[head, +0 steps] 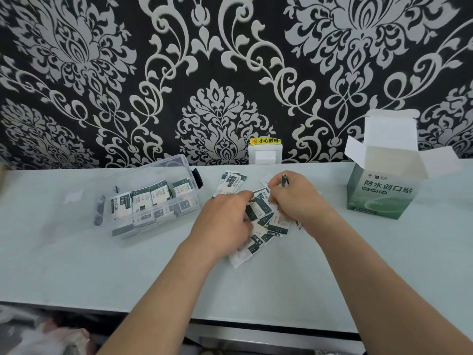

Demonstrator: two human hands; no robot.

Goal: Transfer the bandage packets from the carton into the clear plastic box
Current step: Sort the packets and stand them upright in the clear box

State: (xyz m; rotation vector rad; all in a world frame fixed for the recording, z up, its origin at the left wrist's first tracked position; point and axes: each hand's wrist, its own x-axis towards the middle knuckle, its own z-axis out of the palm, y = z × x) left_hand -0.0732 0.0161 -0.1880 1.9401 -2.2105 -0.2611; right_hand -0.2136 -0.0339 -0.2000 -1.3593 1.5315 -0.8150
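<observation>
Table edge: the pale table (256,285) runs across the view, its near part bare, which leaves the person room to rake and square up packets before carrying them over.
Loose packets: a heap of bandage packets (266,221) lies on the table between the two containers; judging by the spread, they were tipped out of the carton so they could be gathered in handfuls.
Left hand: the left hand (225,219) lies palm down on the left side of the heap, fingers curled and pressing on packets; it looks like a gathering grip, but whether any packet is truly pinched cannot be told.
Right hand: the right hand (294,201) is curled over the right side of the heap, with one dark-edged packet (284,181) standing up, nipped between thumb and fingertips.
Hands together: they sit close, almost touching across the pile, likely herding it into one stack.
Stray packets: a few more (231,183) lie just beyond the hands, untouched.
Plastic box: the clear plastic box (153,201) stands left of the heap, lid off, already holding rows of packets on edge; its open top faces the hands for a short carry.
Carton: the green carton (381,190) stands to the right, flaps open; whether packets remain inside is hidden.
Wall: a white outlet (265,155) with a yellow label sits behind the table.
</observation>
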